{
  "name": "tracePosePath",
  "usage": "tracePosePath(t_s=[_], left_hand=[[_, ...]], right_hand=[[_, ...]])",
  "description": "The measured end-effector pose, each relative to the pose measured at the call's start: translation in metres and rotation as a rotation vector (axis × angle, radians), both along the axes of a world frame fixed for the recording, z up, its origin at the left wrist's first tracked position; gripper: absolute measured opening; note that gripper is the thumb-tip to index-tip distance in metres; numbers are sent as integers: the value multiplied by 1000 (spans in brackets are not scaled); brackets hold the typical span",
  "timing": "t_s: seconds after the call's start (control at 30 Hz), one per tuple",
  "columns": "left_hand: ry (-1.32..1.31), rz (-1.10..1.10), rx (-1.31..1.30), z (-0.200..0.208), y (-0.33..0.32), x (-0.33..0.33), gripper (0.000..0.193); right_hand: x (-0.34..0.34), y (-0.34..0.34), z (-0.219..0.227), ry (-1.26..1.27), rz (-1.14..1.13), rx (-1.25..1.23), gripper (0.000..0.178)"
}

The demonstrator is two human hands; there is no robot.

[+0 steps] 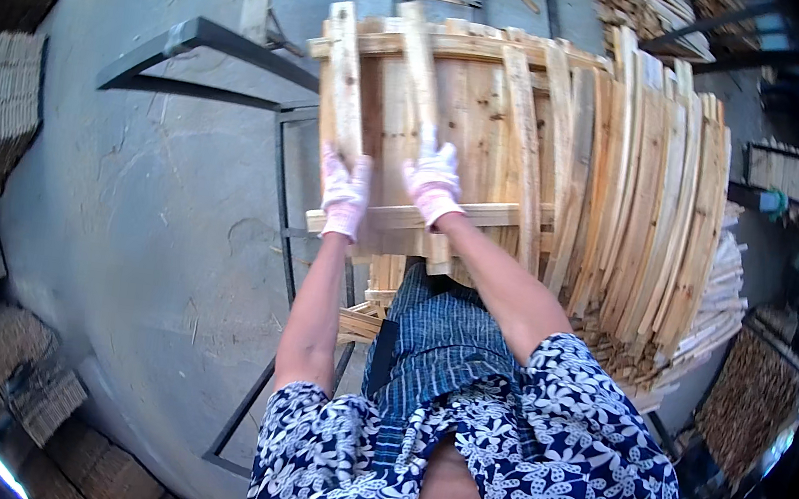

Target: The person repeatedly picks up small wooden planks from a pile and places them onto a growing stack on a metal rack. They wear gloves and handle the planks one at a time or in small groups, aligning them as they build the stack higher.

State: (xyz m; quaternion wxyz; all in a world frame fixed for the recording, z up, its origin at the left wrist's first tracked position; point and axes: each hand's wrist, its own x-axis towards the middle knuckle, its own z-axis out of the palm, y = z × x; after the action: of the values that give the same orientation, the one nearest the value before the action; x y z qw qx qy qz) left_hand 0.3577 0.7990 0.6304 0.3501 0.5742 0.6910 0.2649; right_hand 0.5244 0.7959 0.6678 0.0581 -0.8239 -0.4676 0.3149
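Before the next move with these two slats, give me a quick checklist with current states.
1. Gloves on: ok, left hand and right hand both covered.
2. Left slat attended: ok, left hand at its near end.
3. Right slat attended: ok, right hand on it.
4. Firm grip: cannot tell, undersides of both hands hidden.
5. Far ends flush with upper crosspiece: not ok, both slats stick out past it.

Two pale wooden slats (346, 81) (both slightly slanted), roughly parallel, apart.
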Motion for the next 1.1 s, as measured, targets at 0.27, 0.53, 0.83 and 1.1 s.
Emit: tracePosePath(t_s=[0.27, 0.53, 0.83, 1.1], left_hand=[[374, -42, -73, 25, 14, -6, 65], [-187, -352, -70, 24, -22, 186, 71], [-94, -143, -347, 1, -38, 289, 99], [-85, -134, -440, 11, -44, 366, 101]], right_hand=[[-18, -11, 0, 611, 236, 105, 62], [205, -121, 23, -544, -1, 12, 45], [214, -149, 26, -324, -93, 284, 67], [298, -201, 101, -779, -60, 358, 72]])
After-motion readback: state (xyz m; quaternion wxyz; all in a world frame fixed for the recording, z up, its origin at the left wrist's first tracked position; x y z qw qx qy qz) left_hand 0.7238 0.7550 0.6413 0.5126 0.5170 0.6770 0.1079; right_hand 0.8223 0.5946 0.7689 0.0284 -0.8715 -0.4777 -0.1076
